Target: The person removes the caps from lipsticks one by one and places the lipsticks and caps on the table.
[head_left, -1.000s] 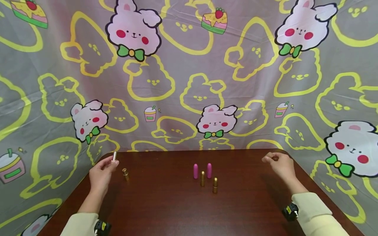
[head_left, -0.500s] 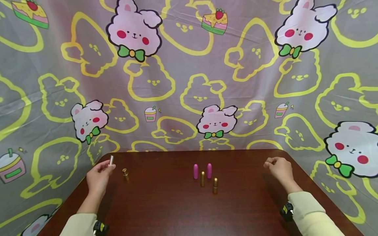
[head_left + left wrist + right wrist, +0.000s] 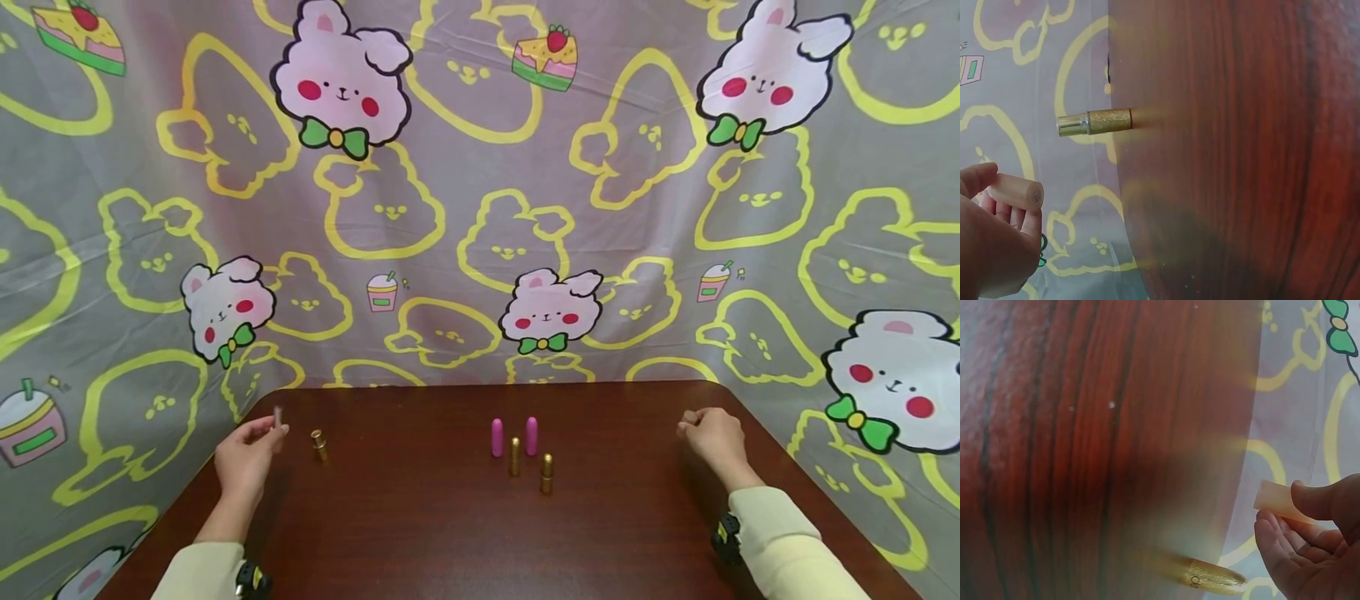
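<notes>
My left hand [image 3: 243,462] pinches a small pale beige cylinder [image 3: 1019,192] between thumb and fingers, its round end showing in the left wrist view. Just right of this hand a gold lipstick tube [image 3: 318,446] with a narrower shiny top stands on the table. At the far right my right hand [image 3: 716,442] holds another small pale beige piece [image 3: 1275,499], pinched under the thumb; in the head view the hand mostly hides it. Close to that hand, the right wrist view shows a gold bullet-shaped lipstick [image 3: 1213,577] with dark lettering, which the head view hides.
Mid-table stand two pink bullet-shaped lipsticks [image 3: 497,438] and, nearer me, two gold ones [image 3: 514,457]. The dark wooden table [image 3: 420,533] has rounded far corners. Behind and beside it hangs a grey cloth [image 3: 450,275] printed with bunnies.
My left hand, still pinching the pale cylinder, has sunk slightly and shifted left. The right hand has also come down and a little nearer. The standing lipsticks have stayed put.
</notes>
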A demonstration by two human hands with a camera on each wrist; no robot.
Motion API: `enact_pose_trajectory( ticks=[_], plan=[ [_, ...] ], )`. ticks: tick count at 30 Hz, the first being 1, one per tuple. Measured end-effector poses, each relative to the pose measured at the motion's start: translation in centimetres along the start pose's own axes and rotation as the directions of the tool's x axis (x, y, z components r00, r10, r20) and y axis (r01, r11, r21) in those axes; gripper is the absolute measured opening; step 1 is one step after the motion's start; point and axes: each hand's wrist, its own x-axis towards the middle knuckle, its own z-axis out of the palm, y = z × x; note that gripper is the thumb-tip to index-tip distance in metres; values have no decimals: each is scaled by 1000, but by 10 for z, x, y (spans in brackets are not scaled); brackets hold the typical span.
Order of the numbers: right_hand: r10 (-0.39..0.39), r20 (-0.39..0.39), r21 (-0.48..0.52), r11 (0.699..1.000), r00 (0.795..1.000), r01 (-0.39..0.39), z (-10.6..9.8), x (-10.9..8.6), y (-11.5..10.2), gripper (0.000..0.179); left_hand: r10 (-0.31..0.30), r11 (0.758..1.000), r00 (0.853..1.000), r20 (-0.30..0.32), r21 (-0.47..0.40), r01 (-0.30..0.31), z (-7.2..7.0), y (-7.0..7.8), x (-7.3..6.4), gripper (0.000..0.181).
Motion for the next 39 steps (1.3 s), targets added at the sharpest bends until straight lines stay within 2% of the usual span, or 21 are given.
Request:
enact_pose_trajectory(
  ticks=[8,15,20,27,32,39],
  plan=[
    [17,21,-38,999,1000,-16,2,1,5,35,-14,996,1000,8,86,13,-3,-10,6,36],
    [36,49,-35,999,998,-34,5,2,7,26,-27,985,999,39,169,20,-6,-17,9,35],
    [25,57,-33,999,998,-24,7,2,8,18,-28,984,998,56,178,18,-7,-22,9,34],
    [21,68,-45,999,997,-18,11,2,12,28,-24,980,997,67,200,10,-7,-24,8,34],
    [17,65,-43,999,998,-14,12,5,12,17,-35,978,997,68,210,20,-7,-26,10,34],
    [13,70,-51,999,997,-10,13,5,11,22,-42,972,997,69,233,24,-7,-32,13,32]
  ],
)
